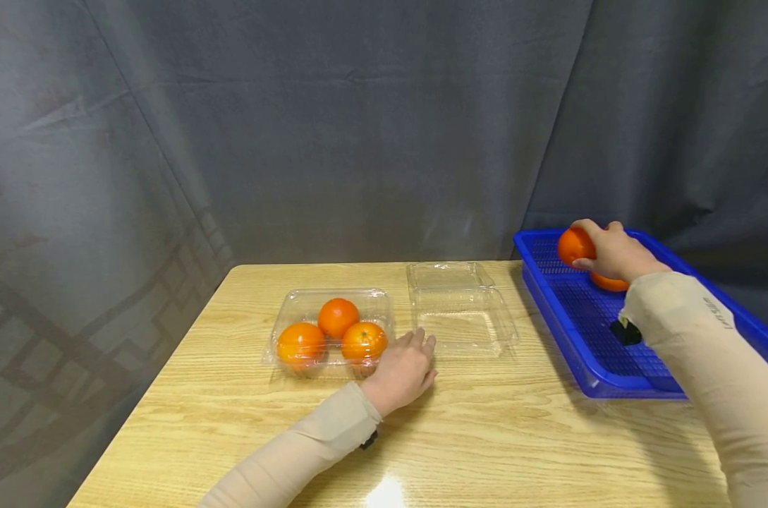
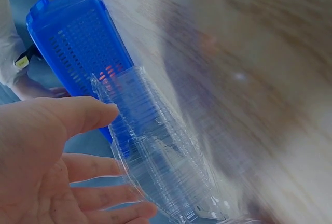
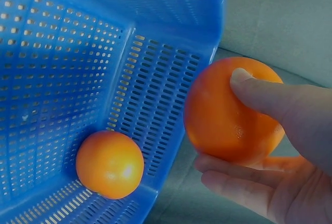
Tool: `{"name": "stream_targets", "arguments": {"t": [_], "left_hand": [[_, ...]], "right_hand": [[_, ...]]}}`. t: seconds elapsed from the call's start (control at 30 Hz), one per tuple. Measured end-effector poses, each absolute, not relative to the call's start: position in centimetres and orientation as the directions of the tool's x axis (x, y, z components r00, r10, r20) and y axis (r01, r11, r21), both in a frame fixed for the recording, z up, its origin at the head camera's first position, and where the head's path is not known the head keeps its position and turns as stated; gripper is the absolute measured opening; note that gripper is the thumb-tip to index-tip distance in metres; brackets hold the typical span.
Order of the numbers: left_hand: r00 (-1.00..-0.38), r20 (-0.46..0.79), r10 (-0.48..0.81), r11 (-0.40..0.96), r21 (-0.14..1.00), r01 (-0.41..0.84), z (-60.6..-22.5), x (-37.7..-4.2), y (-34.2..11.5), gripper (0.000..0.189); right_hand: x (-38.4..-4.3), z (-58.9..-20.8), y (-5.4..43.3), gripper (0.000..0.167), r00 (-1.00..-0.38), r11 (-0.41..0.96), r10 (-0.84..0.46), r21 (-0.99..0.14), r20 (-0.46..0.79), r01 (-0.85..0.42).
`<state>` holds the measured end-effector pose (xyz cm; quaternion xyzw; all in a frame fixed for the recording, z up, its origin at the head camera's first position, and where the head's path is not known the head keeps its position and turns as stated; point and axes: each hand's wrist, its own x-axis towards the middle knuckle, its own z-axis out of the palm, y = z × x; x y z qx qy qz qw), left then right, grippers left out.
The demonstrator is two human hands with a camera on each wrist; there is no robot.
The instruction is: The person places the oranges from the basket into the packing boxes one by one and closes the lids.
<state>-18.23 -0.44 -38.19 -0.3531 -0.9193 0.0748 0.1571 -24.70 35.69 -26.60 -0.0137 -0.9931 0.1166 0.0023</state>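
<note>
My right hand [image 1: 615, 254] grips an orange [image 1: 575, 245], raised over the far end of the blue plastic basket [image 1: 551, 321]. In the right wrist view the thumb lies on top of this orange [image 3: 228, 117], with fingers underneath. Another orange [image 3: 110, 164] rests in a corner of the basket. Low over the table, my left hand [image 1: 401, 372] has its fingers extended and holds nothing. It is between a clear plastic box [image 1: 377, 300] with three oranges inside and a second clear clamshell box [image 1: 456, 330], opened out flat with nothing in it.
The wooden table [image 1: 517, 437] has a dark grey curtain [image 1: 358, 141] behind it. The basket takes up the table's right side. A small black wrist device [image 1: 626, 331] shows under the right sleeve, overlapping the basket in the head view.
</note>
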Motion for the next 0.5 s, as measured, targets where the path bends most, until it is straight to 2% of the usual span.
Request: {"name": "stream_targets", "arguments": {"t": [0.5], "left_hand": [[-0.712, 0.231, 0.663, 0.748, -0.247, 0.617, -37.94, -18.06, -0.45, 0.054]], "right_hand": [[-24.29, -26.42, 35.59, 0.071, -1.0, 0.971, 0.018, -0.238, 0.015, 0.014]]}}
